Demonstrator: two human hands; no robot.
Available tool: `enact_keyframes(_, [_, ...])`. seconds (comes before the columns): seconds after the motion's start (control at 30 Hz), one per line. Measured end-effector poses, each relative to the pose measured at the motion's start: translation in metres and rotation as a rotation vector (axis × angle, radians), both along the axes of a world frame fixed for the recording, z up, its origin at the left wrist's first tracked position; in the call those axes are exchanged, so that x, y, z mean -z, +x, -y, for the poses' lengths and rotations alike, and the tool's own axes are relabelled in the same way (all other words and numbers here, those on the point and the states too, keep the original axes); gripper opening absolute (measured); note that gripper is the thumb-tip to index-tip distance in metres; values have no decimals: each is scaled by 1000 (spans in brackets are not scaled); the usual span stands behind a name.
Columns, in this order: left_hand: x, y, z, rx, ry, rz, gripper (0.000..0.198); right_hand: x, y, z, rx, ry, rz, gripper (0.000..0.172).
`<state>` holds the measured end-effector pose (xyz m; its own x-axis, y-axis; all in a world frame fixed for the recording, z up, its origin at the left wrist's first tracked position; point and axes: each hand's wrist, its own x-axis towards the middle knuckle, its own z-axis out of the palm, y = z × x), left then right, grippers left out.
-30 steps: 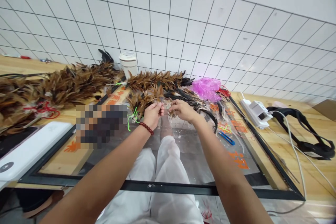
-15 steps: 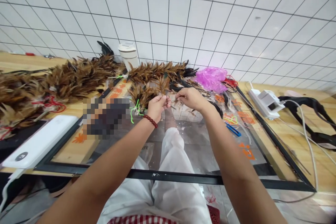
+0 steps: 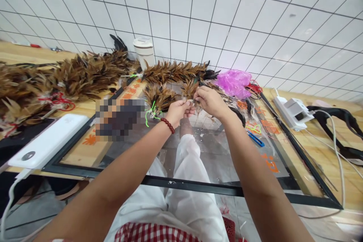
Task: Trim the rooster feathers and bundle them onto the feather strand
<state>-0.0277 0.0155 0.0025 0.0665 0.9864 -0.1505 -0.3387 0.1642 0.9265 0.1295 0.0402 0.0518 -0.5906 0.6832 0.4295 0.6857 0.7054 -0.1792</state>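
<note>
My left hand [image 3: 178,112], with a dark red bead bracelet [image 3: 168,125] at its wrist, is closed in a pinch on the stem end of a small bunch of brown feathers [image 3: 189,89]. Fingertips of my right hand [image 3: 210,101] are pinched together right beside the left ones, at the base of the same bunch; what they grip is too small to make out. Left of my hands lies a brown feather bundle [image 3: 159,96] tied with bright green string [image 3: 151,115]. Pale, dark-tipped loose feathers lie partly hidden behind my right hand.
A black-framed glass panel [image 3: 195,186] lies under my hands. Along the back are a feather strip [image 3: 176,71], a white cup [image 3: 143,51] and a pink plastic bag [image 3: 234,83]. Feather garlands [image 3: 85,72] and a white power bank [image 3: 49,140] lie left; blue snips [image 3: 255,138] and a power strip [image 3: 293,112] right.
My hands have come together, so the right fingertips now meet the left ones at the feather bunch. The camera view has shifted slightly.
</note>
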Motion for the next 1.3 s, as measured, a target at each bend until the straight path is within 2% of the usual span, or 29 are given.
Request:
enact_keyframes(0.3, [-3, -1, 0, 52, -49, 41, 13, -2, -9, 9, 144, 103, 121, 20])
enact_keyframes(0.43, [-3, -2, 0, 91, -32, 48, 16, -9, -6, 10, 227, 47, 164, 22])
enact_keyframes(0.57, [-1, -4, -3, -26, -17, 108, 14, -15, 14, 7, 444, -104, 183, 22])
enact_keyframes(0.6, [0, -4, -4, -46, -16, 114, 14, -15, 18, 5, 435, -165, 159, 22])
enact_keyframes(0.67, [1, -3, -5, -50, -8, 108, 14, -13, 23, 4, 326, -293, 64, 19])
enact_keyframes(0.8, [5, 0, -3, 15, 41, 43, 19, -3, 12, 6, 145, -485, -237, 16])
enact_keyframes(0.93, [5, 3, 1, 128, 56, 43, 22, 12, -2, 5, 20, -790, -581, 32])
enact_keyframes(1.0, [5, 3, 3, 168, 37, 69, 20, 16, -2, 3, 27, -877, -709, 38])
enact_keyframes(1.13, [4, 3, 4, 232, -30, 93, 15, 21, 6, -2, 70, -799, -774, 38])
enact_keyframes(1.3, [2, 2, 3, 291, -86, 131, 11, 27, 9, -8, 19, -598, -666, 28])
